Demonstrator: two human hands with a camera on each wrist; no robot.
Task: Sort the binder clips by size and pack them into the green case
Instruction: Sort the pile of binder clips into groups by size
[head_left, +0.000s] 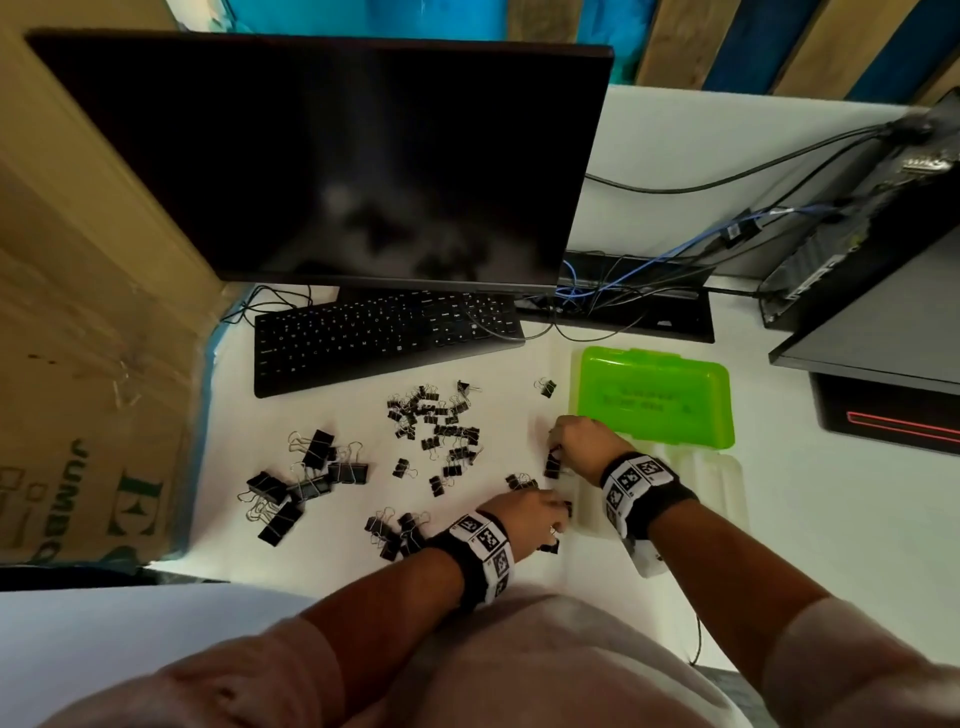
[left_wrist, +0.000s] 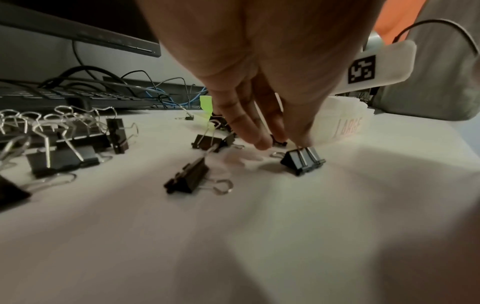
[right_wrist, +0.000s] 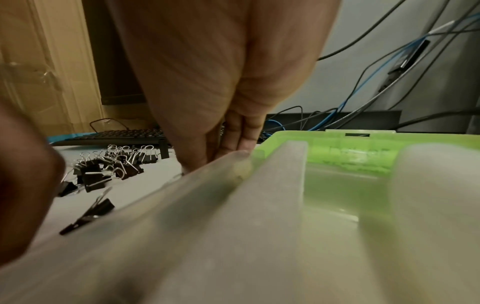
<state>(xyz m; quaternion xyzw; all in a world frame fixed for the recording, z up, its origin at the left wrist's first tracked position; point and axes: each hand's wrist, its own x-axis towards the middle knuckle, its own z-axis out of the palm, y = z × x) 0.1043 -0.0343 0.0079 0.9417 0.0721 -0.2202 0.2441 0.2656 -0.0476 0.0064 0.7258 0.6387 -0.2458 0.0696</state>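
While we look down from the head, our desk (head_left: 675, 135) holds a monitor (head_left: 332, 156), a keyboard (head_left: 384, 338) and the green case (head_left: 655, 397) lying open, long axis left to right, its clear tray (head_left: 727, 483) nearest us. Clips (head_left: 436, 421) lie scattered left of it, pointing every way. Our right hand (head_left: 587, 447) pinches a clip (head_left: 553, 464) beside the tray.

From the left wrist, our left hand (left_wrist: 259, 82) pinches the wire handles of a clip (left_wrist: 302, 160) standing on the desk.

From the right wrist, the tray's wall (right_wrist: 207, 205) blocks the fingertips.
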